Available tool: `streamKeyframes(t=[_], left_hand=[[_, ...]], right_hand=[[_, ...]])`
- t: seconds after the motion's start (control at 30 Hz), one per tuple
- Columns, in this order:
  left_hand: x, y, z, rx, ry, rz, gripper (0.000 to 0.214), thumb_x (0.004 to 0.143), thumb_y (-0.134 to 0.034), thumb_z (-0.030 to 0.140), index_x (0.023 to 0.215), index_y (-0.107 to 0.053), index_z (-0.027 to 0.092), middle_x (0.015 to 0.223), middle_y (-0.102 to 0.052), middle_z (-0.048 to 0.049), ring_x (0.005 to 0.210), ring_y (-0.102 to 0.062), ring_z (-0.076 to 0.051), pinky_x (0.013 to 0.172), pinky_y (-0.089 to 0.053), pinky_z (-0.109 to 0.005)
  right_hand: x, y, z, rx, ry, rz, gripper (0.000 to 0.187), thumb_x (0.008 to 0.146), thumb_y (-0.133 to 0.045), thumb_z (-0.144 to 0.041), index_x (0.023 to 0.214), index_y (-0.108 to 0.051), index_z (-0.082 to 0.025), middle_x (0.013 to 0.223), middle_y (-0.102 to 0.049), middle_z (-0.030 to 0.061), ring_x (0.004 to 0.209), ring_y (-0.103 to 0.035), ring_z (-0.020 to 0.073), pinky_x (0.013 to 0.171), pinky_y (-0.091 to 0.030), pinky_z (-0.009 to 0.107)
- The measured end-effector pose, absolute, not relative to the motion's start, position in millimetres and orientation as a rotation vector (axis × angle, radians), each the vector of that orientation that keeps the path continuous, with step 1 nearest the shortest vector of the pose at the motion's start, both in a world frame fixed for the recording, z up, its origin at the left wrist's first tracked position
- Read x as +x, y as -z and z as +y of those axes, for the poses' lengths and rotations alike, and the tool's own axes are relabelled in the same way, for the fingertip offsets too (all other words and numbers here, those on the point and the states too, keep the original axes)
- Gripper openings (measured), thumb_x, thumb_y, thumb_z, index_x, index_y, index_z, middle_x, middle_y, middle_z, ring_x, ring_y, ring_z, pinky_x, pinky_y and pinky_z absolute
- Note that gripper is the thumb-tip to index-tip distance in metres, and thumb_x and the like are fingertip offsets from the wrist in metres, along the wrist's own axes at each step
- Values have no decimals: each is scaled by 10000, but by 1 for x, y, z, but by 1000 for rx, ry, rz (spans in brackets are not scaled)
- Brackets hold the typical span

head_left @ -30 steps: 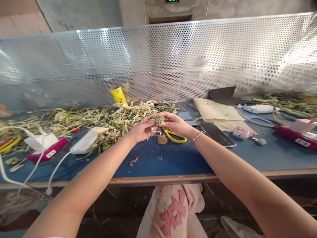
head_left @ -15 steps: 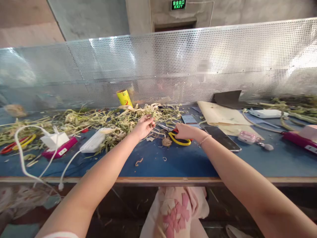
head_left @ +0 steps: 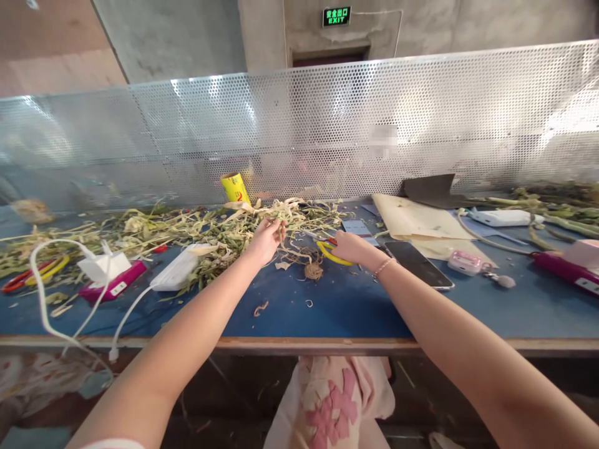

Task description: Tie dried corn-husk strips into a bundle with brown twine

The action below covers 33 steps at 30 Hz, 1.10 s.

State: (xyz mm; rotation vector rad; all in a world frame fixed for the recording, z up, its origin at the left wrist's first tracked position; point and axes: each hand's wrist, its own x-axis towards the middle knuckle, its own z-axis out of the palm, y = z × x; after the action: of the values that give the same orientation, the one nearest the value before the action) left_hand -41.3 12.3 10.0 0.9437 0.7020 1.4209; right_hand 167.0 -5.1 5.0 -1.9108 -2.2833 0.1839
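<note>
My left hand (head_left: 266, 242) is at the near edge of a heap of dried plants (head_left: 219, 227), fingers curled together on pale, withered stems; the fingertips are partly lost among the leaves. To its right, my right hand (head_left: 352, 248) is closed around scissors with yellow and red handles (head_left: 326, 249). Their blades point left toward the heap and are hard to make out. Between the hands lies a small ball of brown twine (head_left: 313, 270), with loose strands (head_left: 294, 254) behind it.
A yellow cardboard tube (head_left: 234, 188) stands before the perforated metal screen (head_left: 290, 137). On the right are a phone (head_left: 418, 265), a pink earphone case (head_left: 465, 262) and brown paper (head_left: 416, 216). Chargers (head_left: 103, 267), a white power bank (head_left: 178, 269), cables and other scissors (head_left: 35, 274) lie left.
My left hand has moved slightly left and into the plant heap. The scissors have turned a little under my right hand, which covers more of their handles.
</note>
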Motion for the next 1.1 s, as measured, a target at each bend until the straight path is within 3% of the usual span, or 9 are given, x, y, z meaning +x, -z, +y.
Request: streamKeyframes(t=[0.27,0.53,0.8,1.1], left_hand=[[-44,-11,15,815,-1452,622,90,753,-533,68,710,-515,146,627,-630,-1,584,-623,-101,620,-494,-226],[-45,-21,8,631,-1428,602,215,832,-403,83,650,-506,135,596,-617,-34,555,-591,-88,654,-513,-247],[-47,-21,8,638,-1420,580,222,840,-407,107,638,-494,139,610,-593,-27,484,-509,-53,640,-503,-226],[-50,-19,10,705,-1447,541,188,824,-410,77,717,-547,148,588,-600,-13,533,-565,-76,648,-504,-228]], right_hand=[[167,-7,-9,-1670,-5,-2018,360,795,-428,-473,989,-463,-172,938,-661,138,780,-624,265,552,-366,285],[173,-1,-6,-1479,147,-2096,442,781,-436,-486,1067,-419,-150,975,-648,144,846,-611,267,619,-407,306],[176,-2,-5,-1449,373,-2108,452,766,-435,-523,1037,-445,-161,901,-651,117,819,-602,250,632,-389,305],[175,-6,-7,-1425,377,-2139,469,766,-430,-524,1056,-472,-158,889,-652,119,817,-596,246,657,-375,313]])
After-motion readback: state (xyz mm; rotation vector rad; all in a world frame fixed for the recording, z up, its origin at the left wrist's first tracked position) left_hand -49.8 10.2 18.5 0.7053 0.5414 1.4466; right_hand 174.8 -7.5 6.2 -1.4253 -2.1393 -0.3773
